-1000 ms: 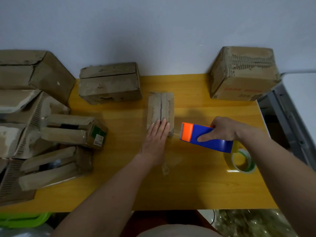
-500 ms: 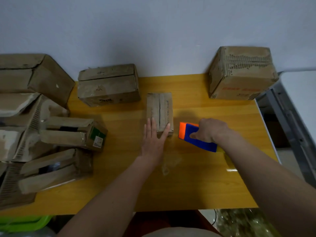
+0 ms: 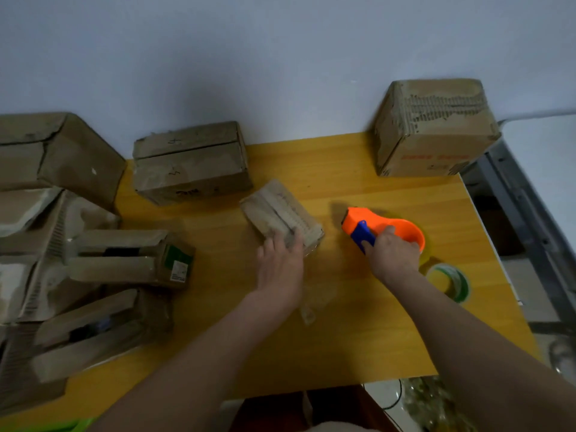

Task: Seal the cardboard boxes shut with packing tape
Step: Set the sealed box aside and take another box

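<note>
— Where's the small box (image 3: pixel 279 215) sitting?
— Mid-table (image 3: pixel 343 338), skewed; the left hand (image 3: pixel 280 263) is gripping its near end, likely steadying it.
— And the right hand (image 3: pixel 394 254)?
— It's clutching the tape dispenser (image 3: pixel 378 227) just beside, presumably readying another strip.

The small cardboard box (image 3: pixel 280 215), which half a second ago lay square to the table edge, is now turned at a slant, its near end swung to the right, and it is gripped at that end by the left hand (image 3: pixel 280 263) instead of being pressed under flat fingers. The tape dispenser (image 3: pixel 378 229) is drawn away to the right and rolled over, so that its orange side is shown uppermost, while it is held in the right hand (image 3: pixel 393 254).
</note>
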Tool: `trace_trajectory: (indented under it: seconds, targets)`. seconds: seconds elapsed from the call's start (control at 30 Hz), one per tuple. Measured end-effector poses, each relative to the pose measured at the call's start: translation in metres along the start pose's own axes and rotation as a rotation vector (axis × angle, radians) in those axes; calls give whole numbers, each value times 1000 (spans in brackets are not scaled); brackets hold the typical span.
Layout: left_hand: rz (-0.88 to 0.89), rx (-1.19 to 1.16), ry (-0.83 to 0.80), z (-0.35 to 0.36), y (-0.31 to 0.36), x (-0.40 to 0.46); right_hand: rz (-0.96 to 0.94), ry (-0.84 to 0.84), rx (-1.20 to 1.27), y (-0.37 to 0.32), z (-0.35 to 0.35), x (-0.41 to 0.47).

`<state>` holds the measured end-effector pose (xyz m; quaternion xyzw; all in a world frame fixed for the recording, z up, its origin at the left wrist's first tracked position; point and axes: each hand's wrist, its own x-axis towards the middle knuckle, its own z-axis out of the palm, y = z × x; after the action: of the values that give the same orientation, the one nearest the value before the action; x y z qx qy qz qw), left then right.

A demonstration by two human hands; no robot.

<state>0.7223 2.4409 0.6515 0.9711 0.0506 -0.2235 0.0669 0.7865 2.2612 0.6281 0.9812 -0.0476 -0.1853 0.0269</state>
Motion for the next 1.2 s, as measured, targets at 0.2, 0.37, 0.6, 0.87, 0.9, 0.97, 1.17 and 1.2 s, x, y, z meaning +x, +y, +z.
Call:
trace_trajectory:
  seconds: [0.2, 0.37, 0.6, 0.87, 0.9, 0.97, 1.17, 1.2]
  targets:
    - [318, 346, -7, -23, -42, 56, 25, -106, 89, -1, 41, 0]
    - [287, 251, 111, -14, -50, 71, 7, 407, 667, -10, 49, -13]
    - [217, 109, 228, 20, -64, 57, -323, 80, 1053, -94, 24, -15]
    - [196, 107, 277, 30, -65, 63, -192, -88, 1450, -105, 44, 6]
    - [196, 104, 271, 30, -65, 62, -95, -26, 1561, -110, 45, 1]
    - [186, 101, 277, 30, -64, 61, 207, 99, 1758, -127, 48, -4]
    - [184, 82, 262, 25, -64, 62, 575, -81, 2184, -133, 58, 3]
    - [196, 91, 250, 25, -66, 62, 501, -79, 2012, -125, 60, -1]
